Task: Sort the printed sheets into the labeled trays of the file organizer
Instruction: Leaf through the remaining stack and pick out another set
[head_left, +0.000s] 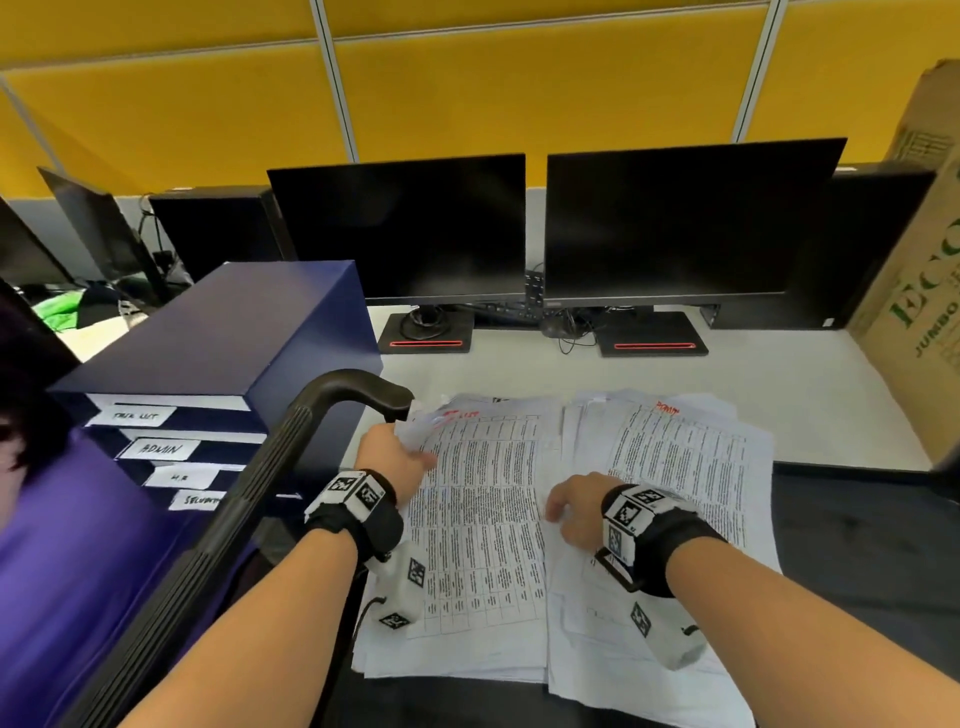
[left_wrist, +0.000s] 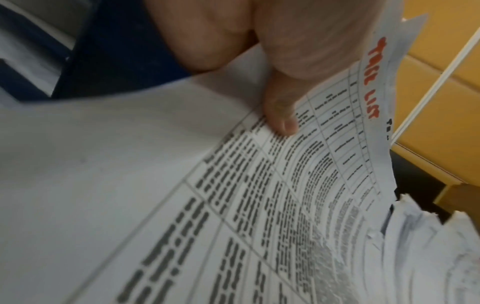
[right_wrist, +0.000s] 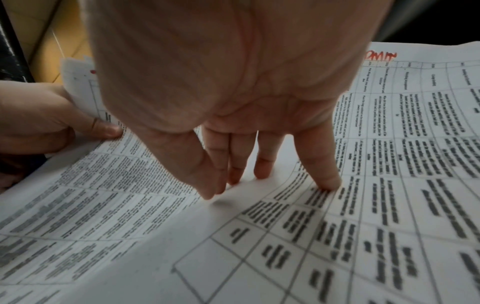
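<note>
Left hand (head_left: 393, 457) pinches the task-list sheet's (head_left: 483, 514) top-left corner.

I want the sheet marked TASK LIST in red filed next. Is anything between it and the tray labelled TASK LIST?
Yes. The black chair armrest crosses in front of the blue file organizer, between the white TASK LIST sheet, pinched by the left hand, and the top TASK LIST tray.

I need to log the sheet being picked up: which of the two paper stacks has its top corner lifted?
The left stack, headed TASK LIST in red; the left hand pinches its raised corner. The ADMIN stack lies flat.
</note>
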